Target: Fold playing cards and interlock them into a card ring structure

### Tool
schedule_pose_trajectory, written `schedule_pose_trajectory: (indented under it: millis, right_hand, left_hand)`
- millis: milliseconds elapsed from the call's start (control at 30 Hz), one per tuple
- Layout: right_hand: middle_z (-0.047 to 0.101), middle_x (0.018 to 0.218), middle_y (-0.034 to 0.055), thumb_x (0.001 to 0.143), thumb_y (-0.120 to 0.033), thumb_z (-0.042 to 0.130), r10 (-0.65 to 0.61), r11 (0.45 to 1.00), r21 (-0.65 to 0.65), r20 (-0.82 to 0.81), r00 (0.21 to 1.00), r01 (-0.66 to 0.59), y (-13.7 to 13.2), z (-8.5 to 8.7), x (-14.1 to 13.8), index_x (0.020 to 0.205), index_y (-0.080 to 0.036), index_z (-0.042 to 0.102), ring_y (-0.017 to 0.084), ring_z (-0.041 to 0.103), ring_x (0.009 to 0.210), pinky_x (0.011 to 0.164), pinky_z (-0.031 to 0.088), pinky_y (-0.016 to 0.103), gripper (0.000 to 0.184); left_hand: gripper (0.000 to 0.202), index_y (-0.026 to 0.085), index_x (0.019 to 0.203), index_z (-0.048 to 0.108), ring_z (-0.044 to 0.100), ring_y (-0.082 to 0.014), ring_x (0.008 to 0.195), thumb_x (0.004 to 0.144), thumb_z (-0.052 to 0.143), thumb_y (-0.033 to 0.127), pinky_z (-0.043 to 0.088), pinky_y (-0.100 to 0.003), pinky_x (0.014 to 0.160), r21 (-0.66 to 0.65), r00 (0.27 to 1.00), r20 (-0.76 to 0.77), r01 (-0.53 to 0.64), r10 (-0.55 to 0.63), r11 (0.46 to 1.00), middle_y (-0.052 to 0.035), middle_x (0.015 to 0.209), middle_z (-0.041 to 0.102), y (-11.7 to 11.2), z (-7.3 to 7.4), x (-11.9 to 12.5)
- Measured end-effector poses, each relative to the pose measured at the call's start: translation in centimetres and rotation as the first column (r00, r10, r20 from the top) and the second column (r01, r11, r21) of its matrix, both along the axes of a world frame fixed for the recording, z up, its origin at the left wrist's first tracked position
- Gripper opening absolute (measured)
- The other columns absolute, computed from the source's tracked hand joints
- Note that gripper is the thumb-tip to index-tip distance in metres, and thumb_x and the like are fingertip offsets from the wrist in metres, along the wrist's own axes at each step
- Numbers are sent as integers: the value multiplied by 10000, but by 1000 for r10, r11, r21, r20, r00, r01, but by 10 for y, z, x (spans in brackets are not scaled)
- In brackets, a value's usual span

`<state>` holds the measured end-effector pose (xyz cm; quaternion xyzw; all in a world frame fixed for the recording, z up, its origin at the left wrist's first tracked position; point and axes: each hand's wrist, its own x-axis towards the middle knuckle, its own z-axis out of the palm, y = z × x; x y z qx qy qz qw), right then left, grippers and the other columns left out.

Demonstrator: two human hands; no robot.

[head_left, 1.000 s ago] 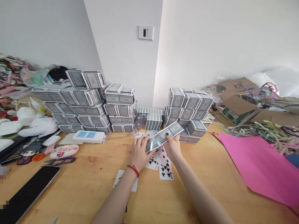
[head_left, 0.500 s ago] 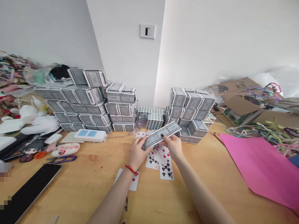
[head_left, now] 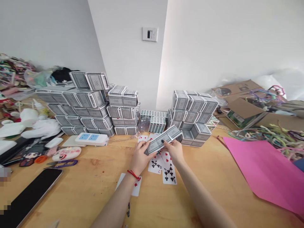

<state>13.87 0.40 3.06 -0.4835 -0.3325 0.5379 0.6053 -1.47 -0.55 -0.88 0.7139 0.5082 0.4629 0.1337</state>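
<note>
Between both hands, a strip of joined playing cards [head_left: 163, 139] is held up at a slant, its grey patterned backs toward me. My left hand [head_left: 140, 155] grips its lower left end. My right hand [head_left: 174, 151] pinches the strip's near edge right of the middle, thumb on top; its other fingers are partly hidden underneath. Below the strip, loose face-up cards [head_left: 169, 174] lie on the wooden table, among them a six of clubs. Another face-up card [head_left: 136, 188] with red diamonds lies partly under my left forearm.
Blocks built of folded cards are stacked at the left [head_left: 83, 110], centre left [head_left: 123, 110] and right [head_left: 194, 114]. Small card boxes [head_left: 157, 124] stand between them. Purple-handled snips [head_left: 65, 163] and a phone [head_left: 33, 196] lie at left, a pink sheet [head_left: 263, 171] at right.
The strip's right end has swung slightly toward the left, and my right hand has shifted a little left with it. Both hands keep hold.
</note>
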Motion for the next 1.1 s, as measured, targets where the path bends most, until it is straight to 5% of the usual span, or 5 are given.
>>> schedule_pose_trajectory:
  millis: [233, 633, 900, 1100]
  right_hand:
    - [687, 643, 50, 539, -297, 725, 4, 1000, 25, 30, 1000, -5, -2, -2, -2, 656, -140, 627, 207, 633, 615, 586, 501, 324, 219]
    - [634, 582, 12, 565, -346, 702, 21, 999, -43, 25, 999, -20, -6, 1, -11, 633, -141, 625, 128, 535, 505, 489, 414, 237, 230]
    - [549, 471, -25, 637, -433, 623, 120, 992, 9, 219, 968, -125, -6, -5, -17, 606, -183, 615, 169, 532, 554, 518, 408, 253, 252]
    - [657, 766, 36, 772, -460, 451, 96, 982, 102, 452, 887, -159, -4, 3, -2, 667, -179, 664, 203, 551, 772, 745, 408, 313, 368]
  left_hand:
    - [464, 228, 1105, 595, 522, -229, 960, 670, 666, 376, 431, -383, 871, -2, 1000, 8, -9, 9, 1000, -62, 982, 552, 0, 0, 0]
    - [553, 291, 1270, 416, 459, -225, 1083, 739, 566, 247, 383, -393, 941, -32, 998, 14, 60, -60, 998, -64, 1131, 475, -5, 9, 4]
    - [433, 317, 1236, 474, 455, -230, 1086, 805, 508, 319, 384, -390, 935, 7, 989, -105, 106, -105, 994, -67, 1154, 475, -4, 9, 1]
    - [338, 261, 1167, 527, 455, -216, 1098, 837, 466, 306, 372, -368, 947, 67, 997, 83, -9, 3, 998, -82, 1126, 471, -1, 13, 0]
